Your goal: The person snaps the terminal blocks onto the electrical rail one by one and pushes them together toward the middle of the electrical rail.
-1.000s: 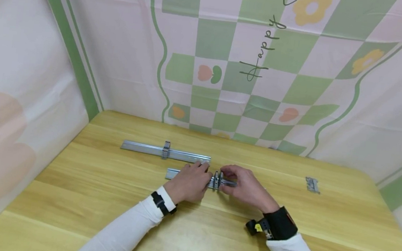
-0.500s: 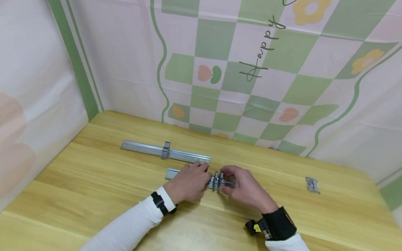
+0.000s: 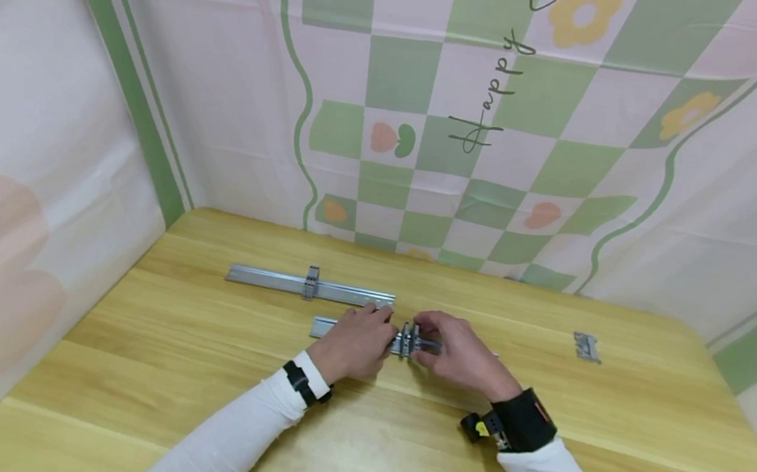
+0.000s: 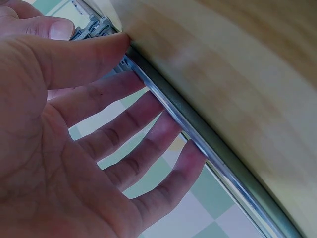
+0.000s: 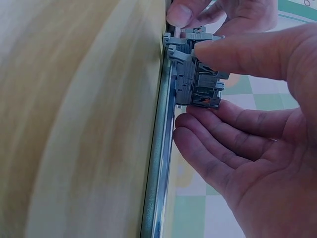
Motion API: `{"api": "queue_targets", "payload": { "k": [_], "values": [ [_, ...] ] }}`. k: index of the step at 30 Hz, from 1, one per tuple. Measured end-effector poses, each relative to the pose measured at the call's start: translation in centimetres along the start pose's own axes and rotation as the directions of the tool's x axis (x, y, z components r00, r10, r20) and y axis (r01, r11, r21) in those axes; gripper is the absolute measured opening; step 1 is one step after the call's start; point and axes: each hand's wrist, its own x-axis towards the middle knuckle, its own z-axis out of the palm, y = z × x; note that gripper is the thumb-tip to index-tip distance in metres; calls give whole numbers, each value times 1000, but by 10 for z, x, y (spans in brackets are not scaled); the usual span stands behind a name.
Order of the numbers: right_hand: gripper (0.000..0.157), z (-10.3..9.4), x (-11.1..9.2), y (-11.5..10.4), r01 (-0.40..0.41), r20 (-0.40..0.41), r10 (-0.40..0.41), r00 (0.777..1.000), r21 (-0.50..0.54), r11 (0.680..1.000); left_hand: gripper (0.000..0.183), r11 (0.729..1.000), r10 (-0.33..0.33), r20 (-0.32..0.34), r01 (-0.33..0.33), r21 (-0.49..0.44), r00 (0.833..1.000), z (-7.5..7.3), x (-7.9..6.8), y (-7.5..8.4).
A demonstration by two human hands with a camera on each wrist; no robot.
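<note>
My left hand [image 3: 355, 342] lies over the nearer metal DIN rail [image 3: 322, 328] and grips it, thumb on the near edge and fingertips along the far edge, as the left wrist view shows of the rail [image 4: 213, 158]. Just right of it, my right hand [image 3: 462, 353] pinches a grey terminal block [image 5: 205, 82] between thumb and fingers. This block stands on the rail beside another terminal block [image 3: 405, 340], close to the left thumb. Whether the pinched block is clipped on cannot be told. Most of the rail's right part is hidden by my right hand.
Behind lies a second DIN rail [image 3: 268, 279] with a small group of terminal blocks [image 3: 311, 283] on it. Several loose grey blocks [image 3: 586, 347] lie at the right of the wooden table [image 3: 194, 378]. A patterned cloth [image 3: 405, 68] hangs behind the table's back edge.
The head view has shifted very slightly. Both hands hold the same places on the rail and block, with no clear movement.
</note>
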Motion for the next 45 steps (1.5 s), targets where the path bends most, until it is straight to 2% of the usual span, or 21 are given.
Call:
{"api": "queue_targets", "payload": {
  "k": [15,36,45],
  "values": [
    [44,1,0,2,41,-16,-42,999,-45,998,16,1000,-1,-17,1,-3,1000,2,1,-1],
    [43,1,0,0,52,-30,-55,998,-83,995,16,1000,-9,-10,9,-11,1000,1,1,0],
    [47,1,-1,-1,28,-22,-30,999,-83,996,17,1000,-9,-12,9,-18,1000,2,2,0]
  ]
}}
